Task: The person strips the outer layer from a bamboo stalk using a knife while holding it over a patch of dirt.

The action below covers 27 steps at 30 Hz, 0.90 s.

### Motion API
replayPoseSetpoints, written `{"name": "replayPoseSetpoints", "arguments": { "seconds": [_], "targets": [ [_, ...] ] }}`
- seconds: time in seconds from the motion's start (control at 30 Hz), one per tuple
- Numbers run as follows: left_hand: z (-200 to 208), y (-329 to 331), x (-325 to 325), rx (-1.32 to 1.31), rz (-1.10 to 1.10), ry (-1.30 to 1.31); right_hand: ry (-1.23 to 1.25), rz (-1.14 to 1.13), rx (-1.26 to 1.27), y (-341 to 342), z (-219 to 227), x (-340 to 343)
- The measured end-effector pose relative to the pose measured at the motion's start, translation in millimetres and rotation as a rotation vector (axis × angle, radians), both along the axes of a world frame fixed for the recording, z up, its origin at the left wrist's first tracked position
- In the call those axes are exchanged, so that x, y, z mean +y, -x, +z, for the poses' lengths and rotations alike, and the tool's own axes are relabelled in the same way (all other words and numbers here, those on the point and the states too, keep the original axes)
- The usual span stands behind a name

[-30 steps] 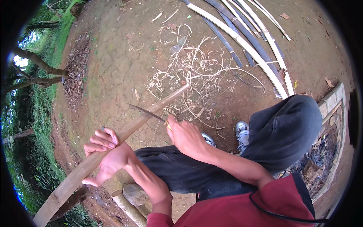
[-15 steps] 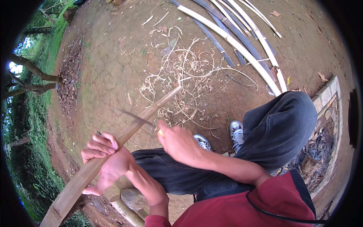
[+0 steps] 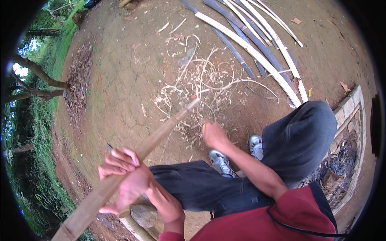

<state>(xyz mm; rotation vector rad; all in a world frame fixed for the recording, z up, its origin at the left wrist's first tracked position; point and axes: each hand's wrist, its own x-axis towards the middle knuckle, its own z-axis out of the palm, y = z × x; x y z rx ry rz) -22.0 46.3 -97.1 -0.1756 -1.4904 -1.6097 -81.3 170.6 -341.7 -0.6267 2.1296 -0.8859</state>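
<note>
A long split bamboo strip [image 3: 163, 131] runs slantwise from the lower left up toward the middle of the ground. My left hand [image 3: 130, 178] is closed round it, fingers over the top and thumb spread along the lower side. Behind those fingers a small dark tip [image 3: 109, 146] sticks out; what it belongs to is hidden. My right hand [image 3: 216, 135] is a fist to the right of the strip's far end, apart from it. A bit of yellow knife handle shows at its fingers, while the blade cannot be made out in the blur.
Pale curled shavings [image 3: 201, 82] lie on the bare soil ahead. Several long bamboo slats [image 3: 257, 54] are spread at the far right. My shoes [image 3: 221, 164] stand close below. A brick-edged fire pit [image 3: 341, 160] is on the right, cut logs [image 3: 134, 223] lower left, trees [image 3: 40, 76] far left.
My right hand has drawn away from the bamboo strip to the right and forward, taking the knife off it. The left hand keeps its hold; the whole view has shifted slightly.
</note>
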Motion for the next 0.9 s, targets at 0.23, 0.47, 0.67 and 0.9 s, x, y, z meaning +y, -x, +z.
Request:
{"name": "replayPoseSetpoints", "arguments": {
  "seconds": [0.23, 0.47, 0.67, 0.9],
  "targets": [
    [0.6, 4.3, -0.3, -0.008, 0.089, -0.094, 0.365, -0.024, -0.066, -6.2, 135.6, 1.7],
    [2.2, 3.1, 8.3, -0.041, 0.107, -0.062, 0.051, -0.045, -0.242, 7.3, 55.3, -0.6],
    [0.4, 5.6, 8.3, -0.035, 0.14, -0.092, 0.186, -0.027, -0.097, 4.2, 92.5, -4.1],
    [5.3, 19.1, 9.2, -0.058, 0.279, -0.116, 0.223, 0.003, -0.2, 20.4, 106.4, -4.1]
  ]
}}
